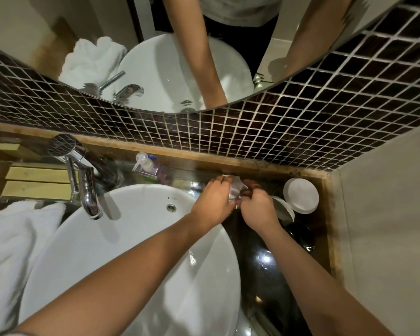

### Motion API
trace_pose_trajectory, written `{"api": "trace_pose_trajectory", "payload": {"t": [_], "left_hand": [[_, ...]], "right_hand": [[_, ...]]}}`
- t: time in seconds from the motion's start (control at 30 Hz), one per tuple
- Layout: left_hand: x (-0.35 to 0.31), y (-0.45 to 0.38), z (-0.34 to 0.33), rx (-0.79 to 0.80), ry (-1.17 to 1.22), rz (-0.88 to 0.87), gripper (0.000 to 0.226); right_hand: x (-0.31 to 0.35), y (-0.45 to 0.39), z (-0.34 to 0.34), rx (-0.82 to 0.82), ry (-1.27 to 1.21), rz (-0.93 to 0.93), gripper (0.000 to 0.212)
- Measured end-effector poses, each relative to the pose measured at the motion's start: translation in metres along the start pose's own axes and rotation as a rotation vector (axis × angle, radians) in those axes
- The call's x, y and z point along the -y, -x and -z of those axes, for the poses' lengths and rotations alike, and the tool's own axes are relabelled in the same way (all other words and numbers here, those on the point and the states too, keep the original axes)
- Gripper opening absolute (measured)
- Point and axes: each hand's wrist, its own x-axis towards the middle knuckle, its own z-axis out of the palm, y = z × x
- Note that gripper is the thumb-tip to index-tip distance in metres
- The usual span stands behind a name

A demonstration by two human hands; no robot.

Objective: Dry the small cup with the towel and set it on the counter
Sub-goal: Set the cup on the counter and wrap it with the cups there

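over the dark surface [260,263] right of the basin [136,238], i had my left hand [212,202] and right hand [258,209] both closed around the white towel [235,190], the small cup hidden inside, so i judged slow turning best.

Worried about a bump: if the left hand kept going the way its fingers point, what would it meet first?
Likely the wooden ledge below the tiled wall; the left hand points up-right, depth unclear.
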Motion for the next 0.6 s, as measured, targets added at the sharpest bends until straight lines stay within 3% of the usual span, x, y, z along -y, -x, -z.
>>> {"api": "trace_pose_trajectory", "payload": {"t": [0.13, 0.27, 0.6], "left_hand": [[-0.013, 0.006, -0.004, -0.011, 0.151, 0.158, 0.052], [-0.020, 0.002, -0.005, 0.086, 0.284, 0.240, 0.067], [-0.018, 0.009, -0.002, 0.043, 0.421, 0.336, 0.053]], "right_hand": [[0.006, -0.002, 0.003, -0.017, -0.110, -0.082, 0.041], [0.007, -0.005, 0.002, 0.025, -0.072, -0.075, 0.050], [0.009, -0.003, -0.004, -0.025, -0.002, -0.014, 0.029]]}}
